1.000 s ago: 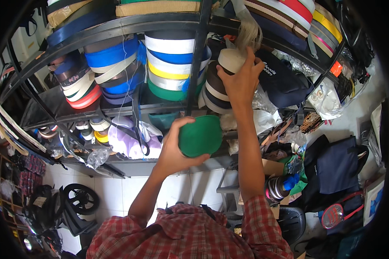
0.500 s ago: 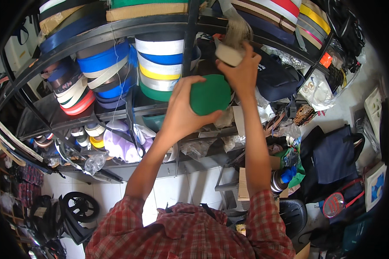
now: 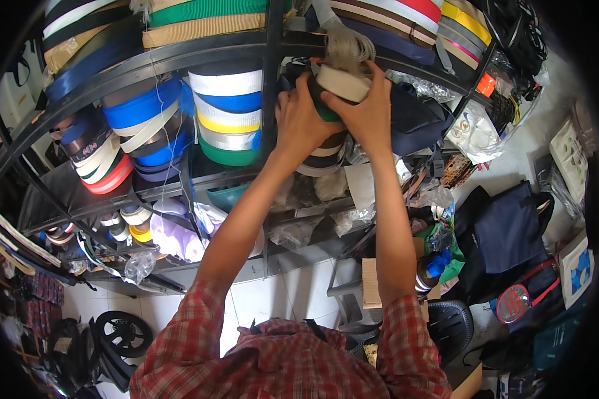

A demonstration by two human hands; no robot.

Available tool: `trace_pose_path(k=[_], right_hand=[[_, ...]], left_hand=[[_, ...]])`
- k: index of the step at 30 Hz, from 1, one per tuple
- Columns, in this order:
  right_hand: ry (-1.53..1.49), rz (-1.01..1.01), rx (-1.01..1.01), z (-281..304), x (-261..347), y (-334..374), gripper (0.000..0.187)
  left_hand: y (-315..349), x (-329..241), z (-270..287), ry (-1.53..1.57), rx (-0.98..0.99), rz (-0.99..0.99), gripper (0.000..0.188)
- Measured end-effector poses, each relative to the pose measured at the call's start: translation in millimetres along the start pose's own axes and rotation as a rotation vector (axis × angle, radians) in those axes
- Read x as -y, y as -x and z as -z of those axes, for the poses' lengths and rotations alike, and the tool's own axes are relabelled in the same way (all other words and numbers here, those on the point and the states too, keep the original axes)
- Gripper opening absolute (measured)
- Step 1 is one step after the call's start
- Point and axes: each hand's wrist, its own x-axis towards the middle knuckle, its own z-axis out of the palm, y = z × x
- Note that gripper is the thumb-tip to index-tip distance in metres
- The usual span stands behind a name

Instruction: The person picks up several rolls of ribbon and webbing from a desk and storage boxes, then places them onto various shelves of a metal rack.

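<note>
Both my arms reach up into the middle bay of a black shelf rack [image 3: 270, 100]. My left hand [image 3: 298, 126] is closed round a green webbing roll [image 3: 326, 112], which is mostly hidden behind the hands. My right hand [image 3: 365, 110] grips a cream webbing roll [image 3: 343, 83] just above and beside the green one. Loose greyish strands [image 3: 348, 48] hang down over the cream roll. Beneath the green roll stands a stack of dark and white rolls [image 3: 324, 156], partly covered by my left hand.
Stacked white, blue, yellow and green rolls [image 3: 226, 120] fill the bay to the left. More rolls [image 3: 206, 13] lie on the shelf above. A dark navy bag [image 3: 416, 123] sits right of my hand. Plastic bags [image 3: 293, 233] hang below; a black chair [image 3: 449, 329] stands lower right.
My left hand has carried the green roll farther into the bay, over the stack, turning it from facing me. My right hand, with the cream roll, has come close beside it.
</note>
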Motion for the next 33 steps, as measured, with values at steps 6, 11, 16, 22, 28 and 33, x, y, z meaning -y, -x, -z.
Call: trace_pose_path(k=[6, 11, 16, 22, 28, 33], right_hand=[[-0.012, 0.014, 0.004, -17.3, 2.8, 8.0, 0.101], [-0.024, 0.066, -0.019, -23.9, -2.8, 6.0, 0.105], [-0.037, 0.129, -0.075, -34.2, -10.5, 6.7, 0.104], [-0.155, 0.065, -0.002, -31.6, -10.2, 14.8, 0.108], [-0.165, 0.084, 0.037, -32.2, -18.3, 22.6, 0.113], [-0.236, 0.102, -0.111, -13.2, -8.4, 34.0, 0.088]], left_hand=[[-2.1, 13.5, -8.5, 0.054, -0.104, 0.001, 0.105], [-3.6, 17.6, -11.3, 0.116, -0.123, -0.068, 0.094], [-9.4, 22.1, -17.5, 0.161, -0.120, -0.047, 0.082], [2.1, 25.7, -12.7, 0.177, -0.107, -0.068, 0.083], [25.5, 20.8, -3.5, 0.112, -0.090, -0.146, 0.095], [50.9, 10.1, 3.4, 0.063, -0.140, -0.223, 0.086]])
